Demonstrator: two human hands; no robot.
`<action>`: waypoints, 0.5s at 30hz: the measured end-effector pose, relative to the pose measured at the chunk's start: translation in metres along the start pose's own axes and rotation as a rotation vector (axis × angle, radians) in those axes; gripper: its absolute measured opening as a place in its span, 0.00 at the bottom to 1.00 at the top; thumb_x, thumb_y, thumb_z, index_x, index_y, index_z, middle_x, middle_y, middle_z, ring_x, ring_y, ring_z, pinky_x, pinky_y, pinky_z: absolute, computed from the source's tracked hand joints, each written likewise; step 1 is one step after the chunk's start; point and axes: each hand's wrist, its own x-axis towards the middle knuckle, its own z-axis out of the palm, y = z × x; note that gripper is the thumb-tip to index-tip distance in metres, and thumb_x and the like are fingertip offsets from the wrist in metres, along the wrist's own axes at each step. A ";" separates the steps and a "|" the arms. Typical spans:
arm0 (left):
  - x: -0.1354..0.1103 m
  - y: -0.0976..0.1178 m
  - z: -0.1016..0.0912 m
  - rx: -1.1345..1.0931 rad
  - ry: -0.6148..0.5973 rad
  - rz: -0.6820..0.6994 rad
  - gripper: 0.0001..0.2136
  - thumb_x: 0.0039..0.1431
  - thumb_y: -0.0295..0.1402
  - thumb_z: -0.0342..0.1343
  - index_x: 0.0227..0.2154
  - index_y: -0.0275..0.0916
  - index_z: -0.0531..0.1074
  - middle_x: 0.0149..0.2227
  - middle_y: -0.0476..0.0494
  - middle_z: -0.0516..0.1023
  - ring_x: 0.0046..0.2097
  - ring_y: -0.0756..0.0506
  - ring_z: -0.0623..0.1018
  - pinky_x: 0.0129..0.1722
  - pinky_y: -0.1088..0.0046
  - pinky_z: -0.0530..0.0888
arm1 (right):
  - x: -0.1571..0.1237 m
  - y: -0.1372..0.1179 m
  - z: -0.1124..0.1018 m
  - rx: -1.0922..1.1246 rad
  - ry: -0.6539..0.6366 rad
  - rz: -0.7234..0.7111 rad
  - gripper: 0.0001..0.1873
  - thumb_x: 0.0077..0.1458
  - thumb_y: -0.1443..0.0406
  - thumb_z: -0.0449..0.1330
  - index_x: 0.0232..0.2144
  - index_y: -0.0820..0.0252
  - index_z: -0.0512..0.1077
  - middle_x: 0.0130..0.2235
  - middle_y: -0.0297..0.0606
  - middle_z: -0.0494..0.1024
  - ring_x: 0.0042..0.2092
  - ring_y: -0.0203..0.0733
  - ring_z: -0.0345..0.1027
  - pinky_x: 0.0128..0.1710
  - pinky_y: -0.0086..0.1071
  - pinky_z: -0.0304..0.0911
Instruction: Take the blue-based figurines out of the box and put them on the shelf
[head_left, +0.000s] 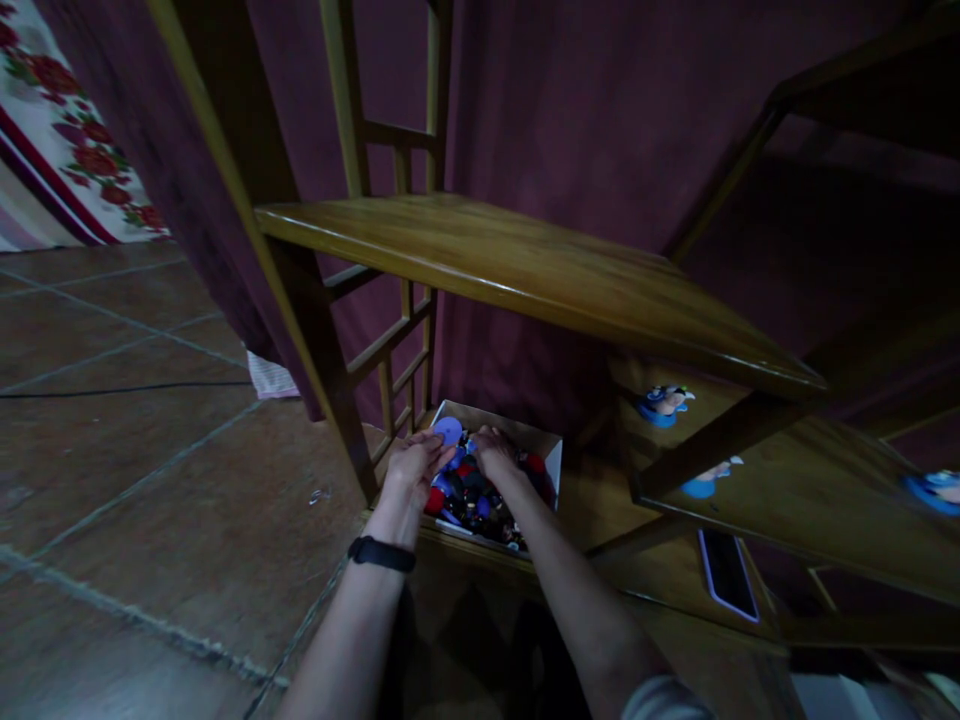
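A white cardboard box (546, 443) full of small red, blue and dark toy pieces sits on the lowest shelf of a wooden rack. My left hand (414, 465), with a black band on the wrist, is closed on a small round blue piece (448, 431) at the box's left edge. My right hand (495, 455) reaches down into the pile, fingers curled among the pieces; what they hold is hidden.
A wooden shelf board (525, 265) juts out above the box. Blue figurines (663, 403) stand on the shelf to the right, and a phone (726, 572) lies on the low shelf. Tiled floor (150, 480) lies left; dark red wall behind.
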 end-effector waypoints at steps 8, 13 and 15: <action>-0.005 -0.006 0.005 0.111 -0.091 0.046 0.07 0.43 0.16 0.56 0.27 0.31 0.71 0.25 0.43 0.76 0.26 0.50 0.76 0.28 0.75 0.76 | -0.035 0.015 -0.019 0.981 0.221 0.218 0.11 0.49 0.64 0.54 0.38 0.56 0.69 0.42 0.36 0.74 0.46 0.41 0.65 0.48 0.38 0.61; -0.018 -0.026 0.019 0.176 -0.175 0.048 0.05 0.41 0.19 0.60 0.25 0.30 0.73 0.25 0.44 0.76 0.27 0.50 0.76 0.32 0.73 0.76 | -0.090 0.019 -0.037 1.795 0.063 0.312 0.07 0.45 0.64 0.59 0.31 0.59 0.70 0.32 0.34 0.76 0.37 0.38 0.70 0.43 0.37 0.67; -0.023 -0.035 0.023 0.208 -0.239 0.037 0.05 0.41 0.21 0.61 0.25 0.30 0.74 0.25 0.43 0.77 0.28 0.50 0.76 0.33 0.71 0.75 | -0.105 0.018 -0.041 1.849 0.100 0.325 0.07 0.44 0.65 0.60 0.30 0.59 0.70 0.34 0.35 0.76 0.38 0.38 0.70 0.43 0.36 0.67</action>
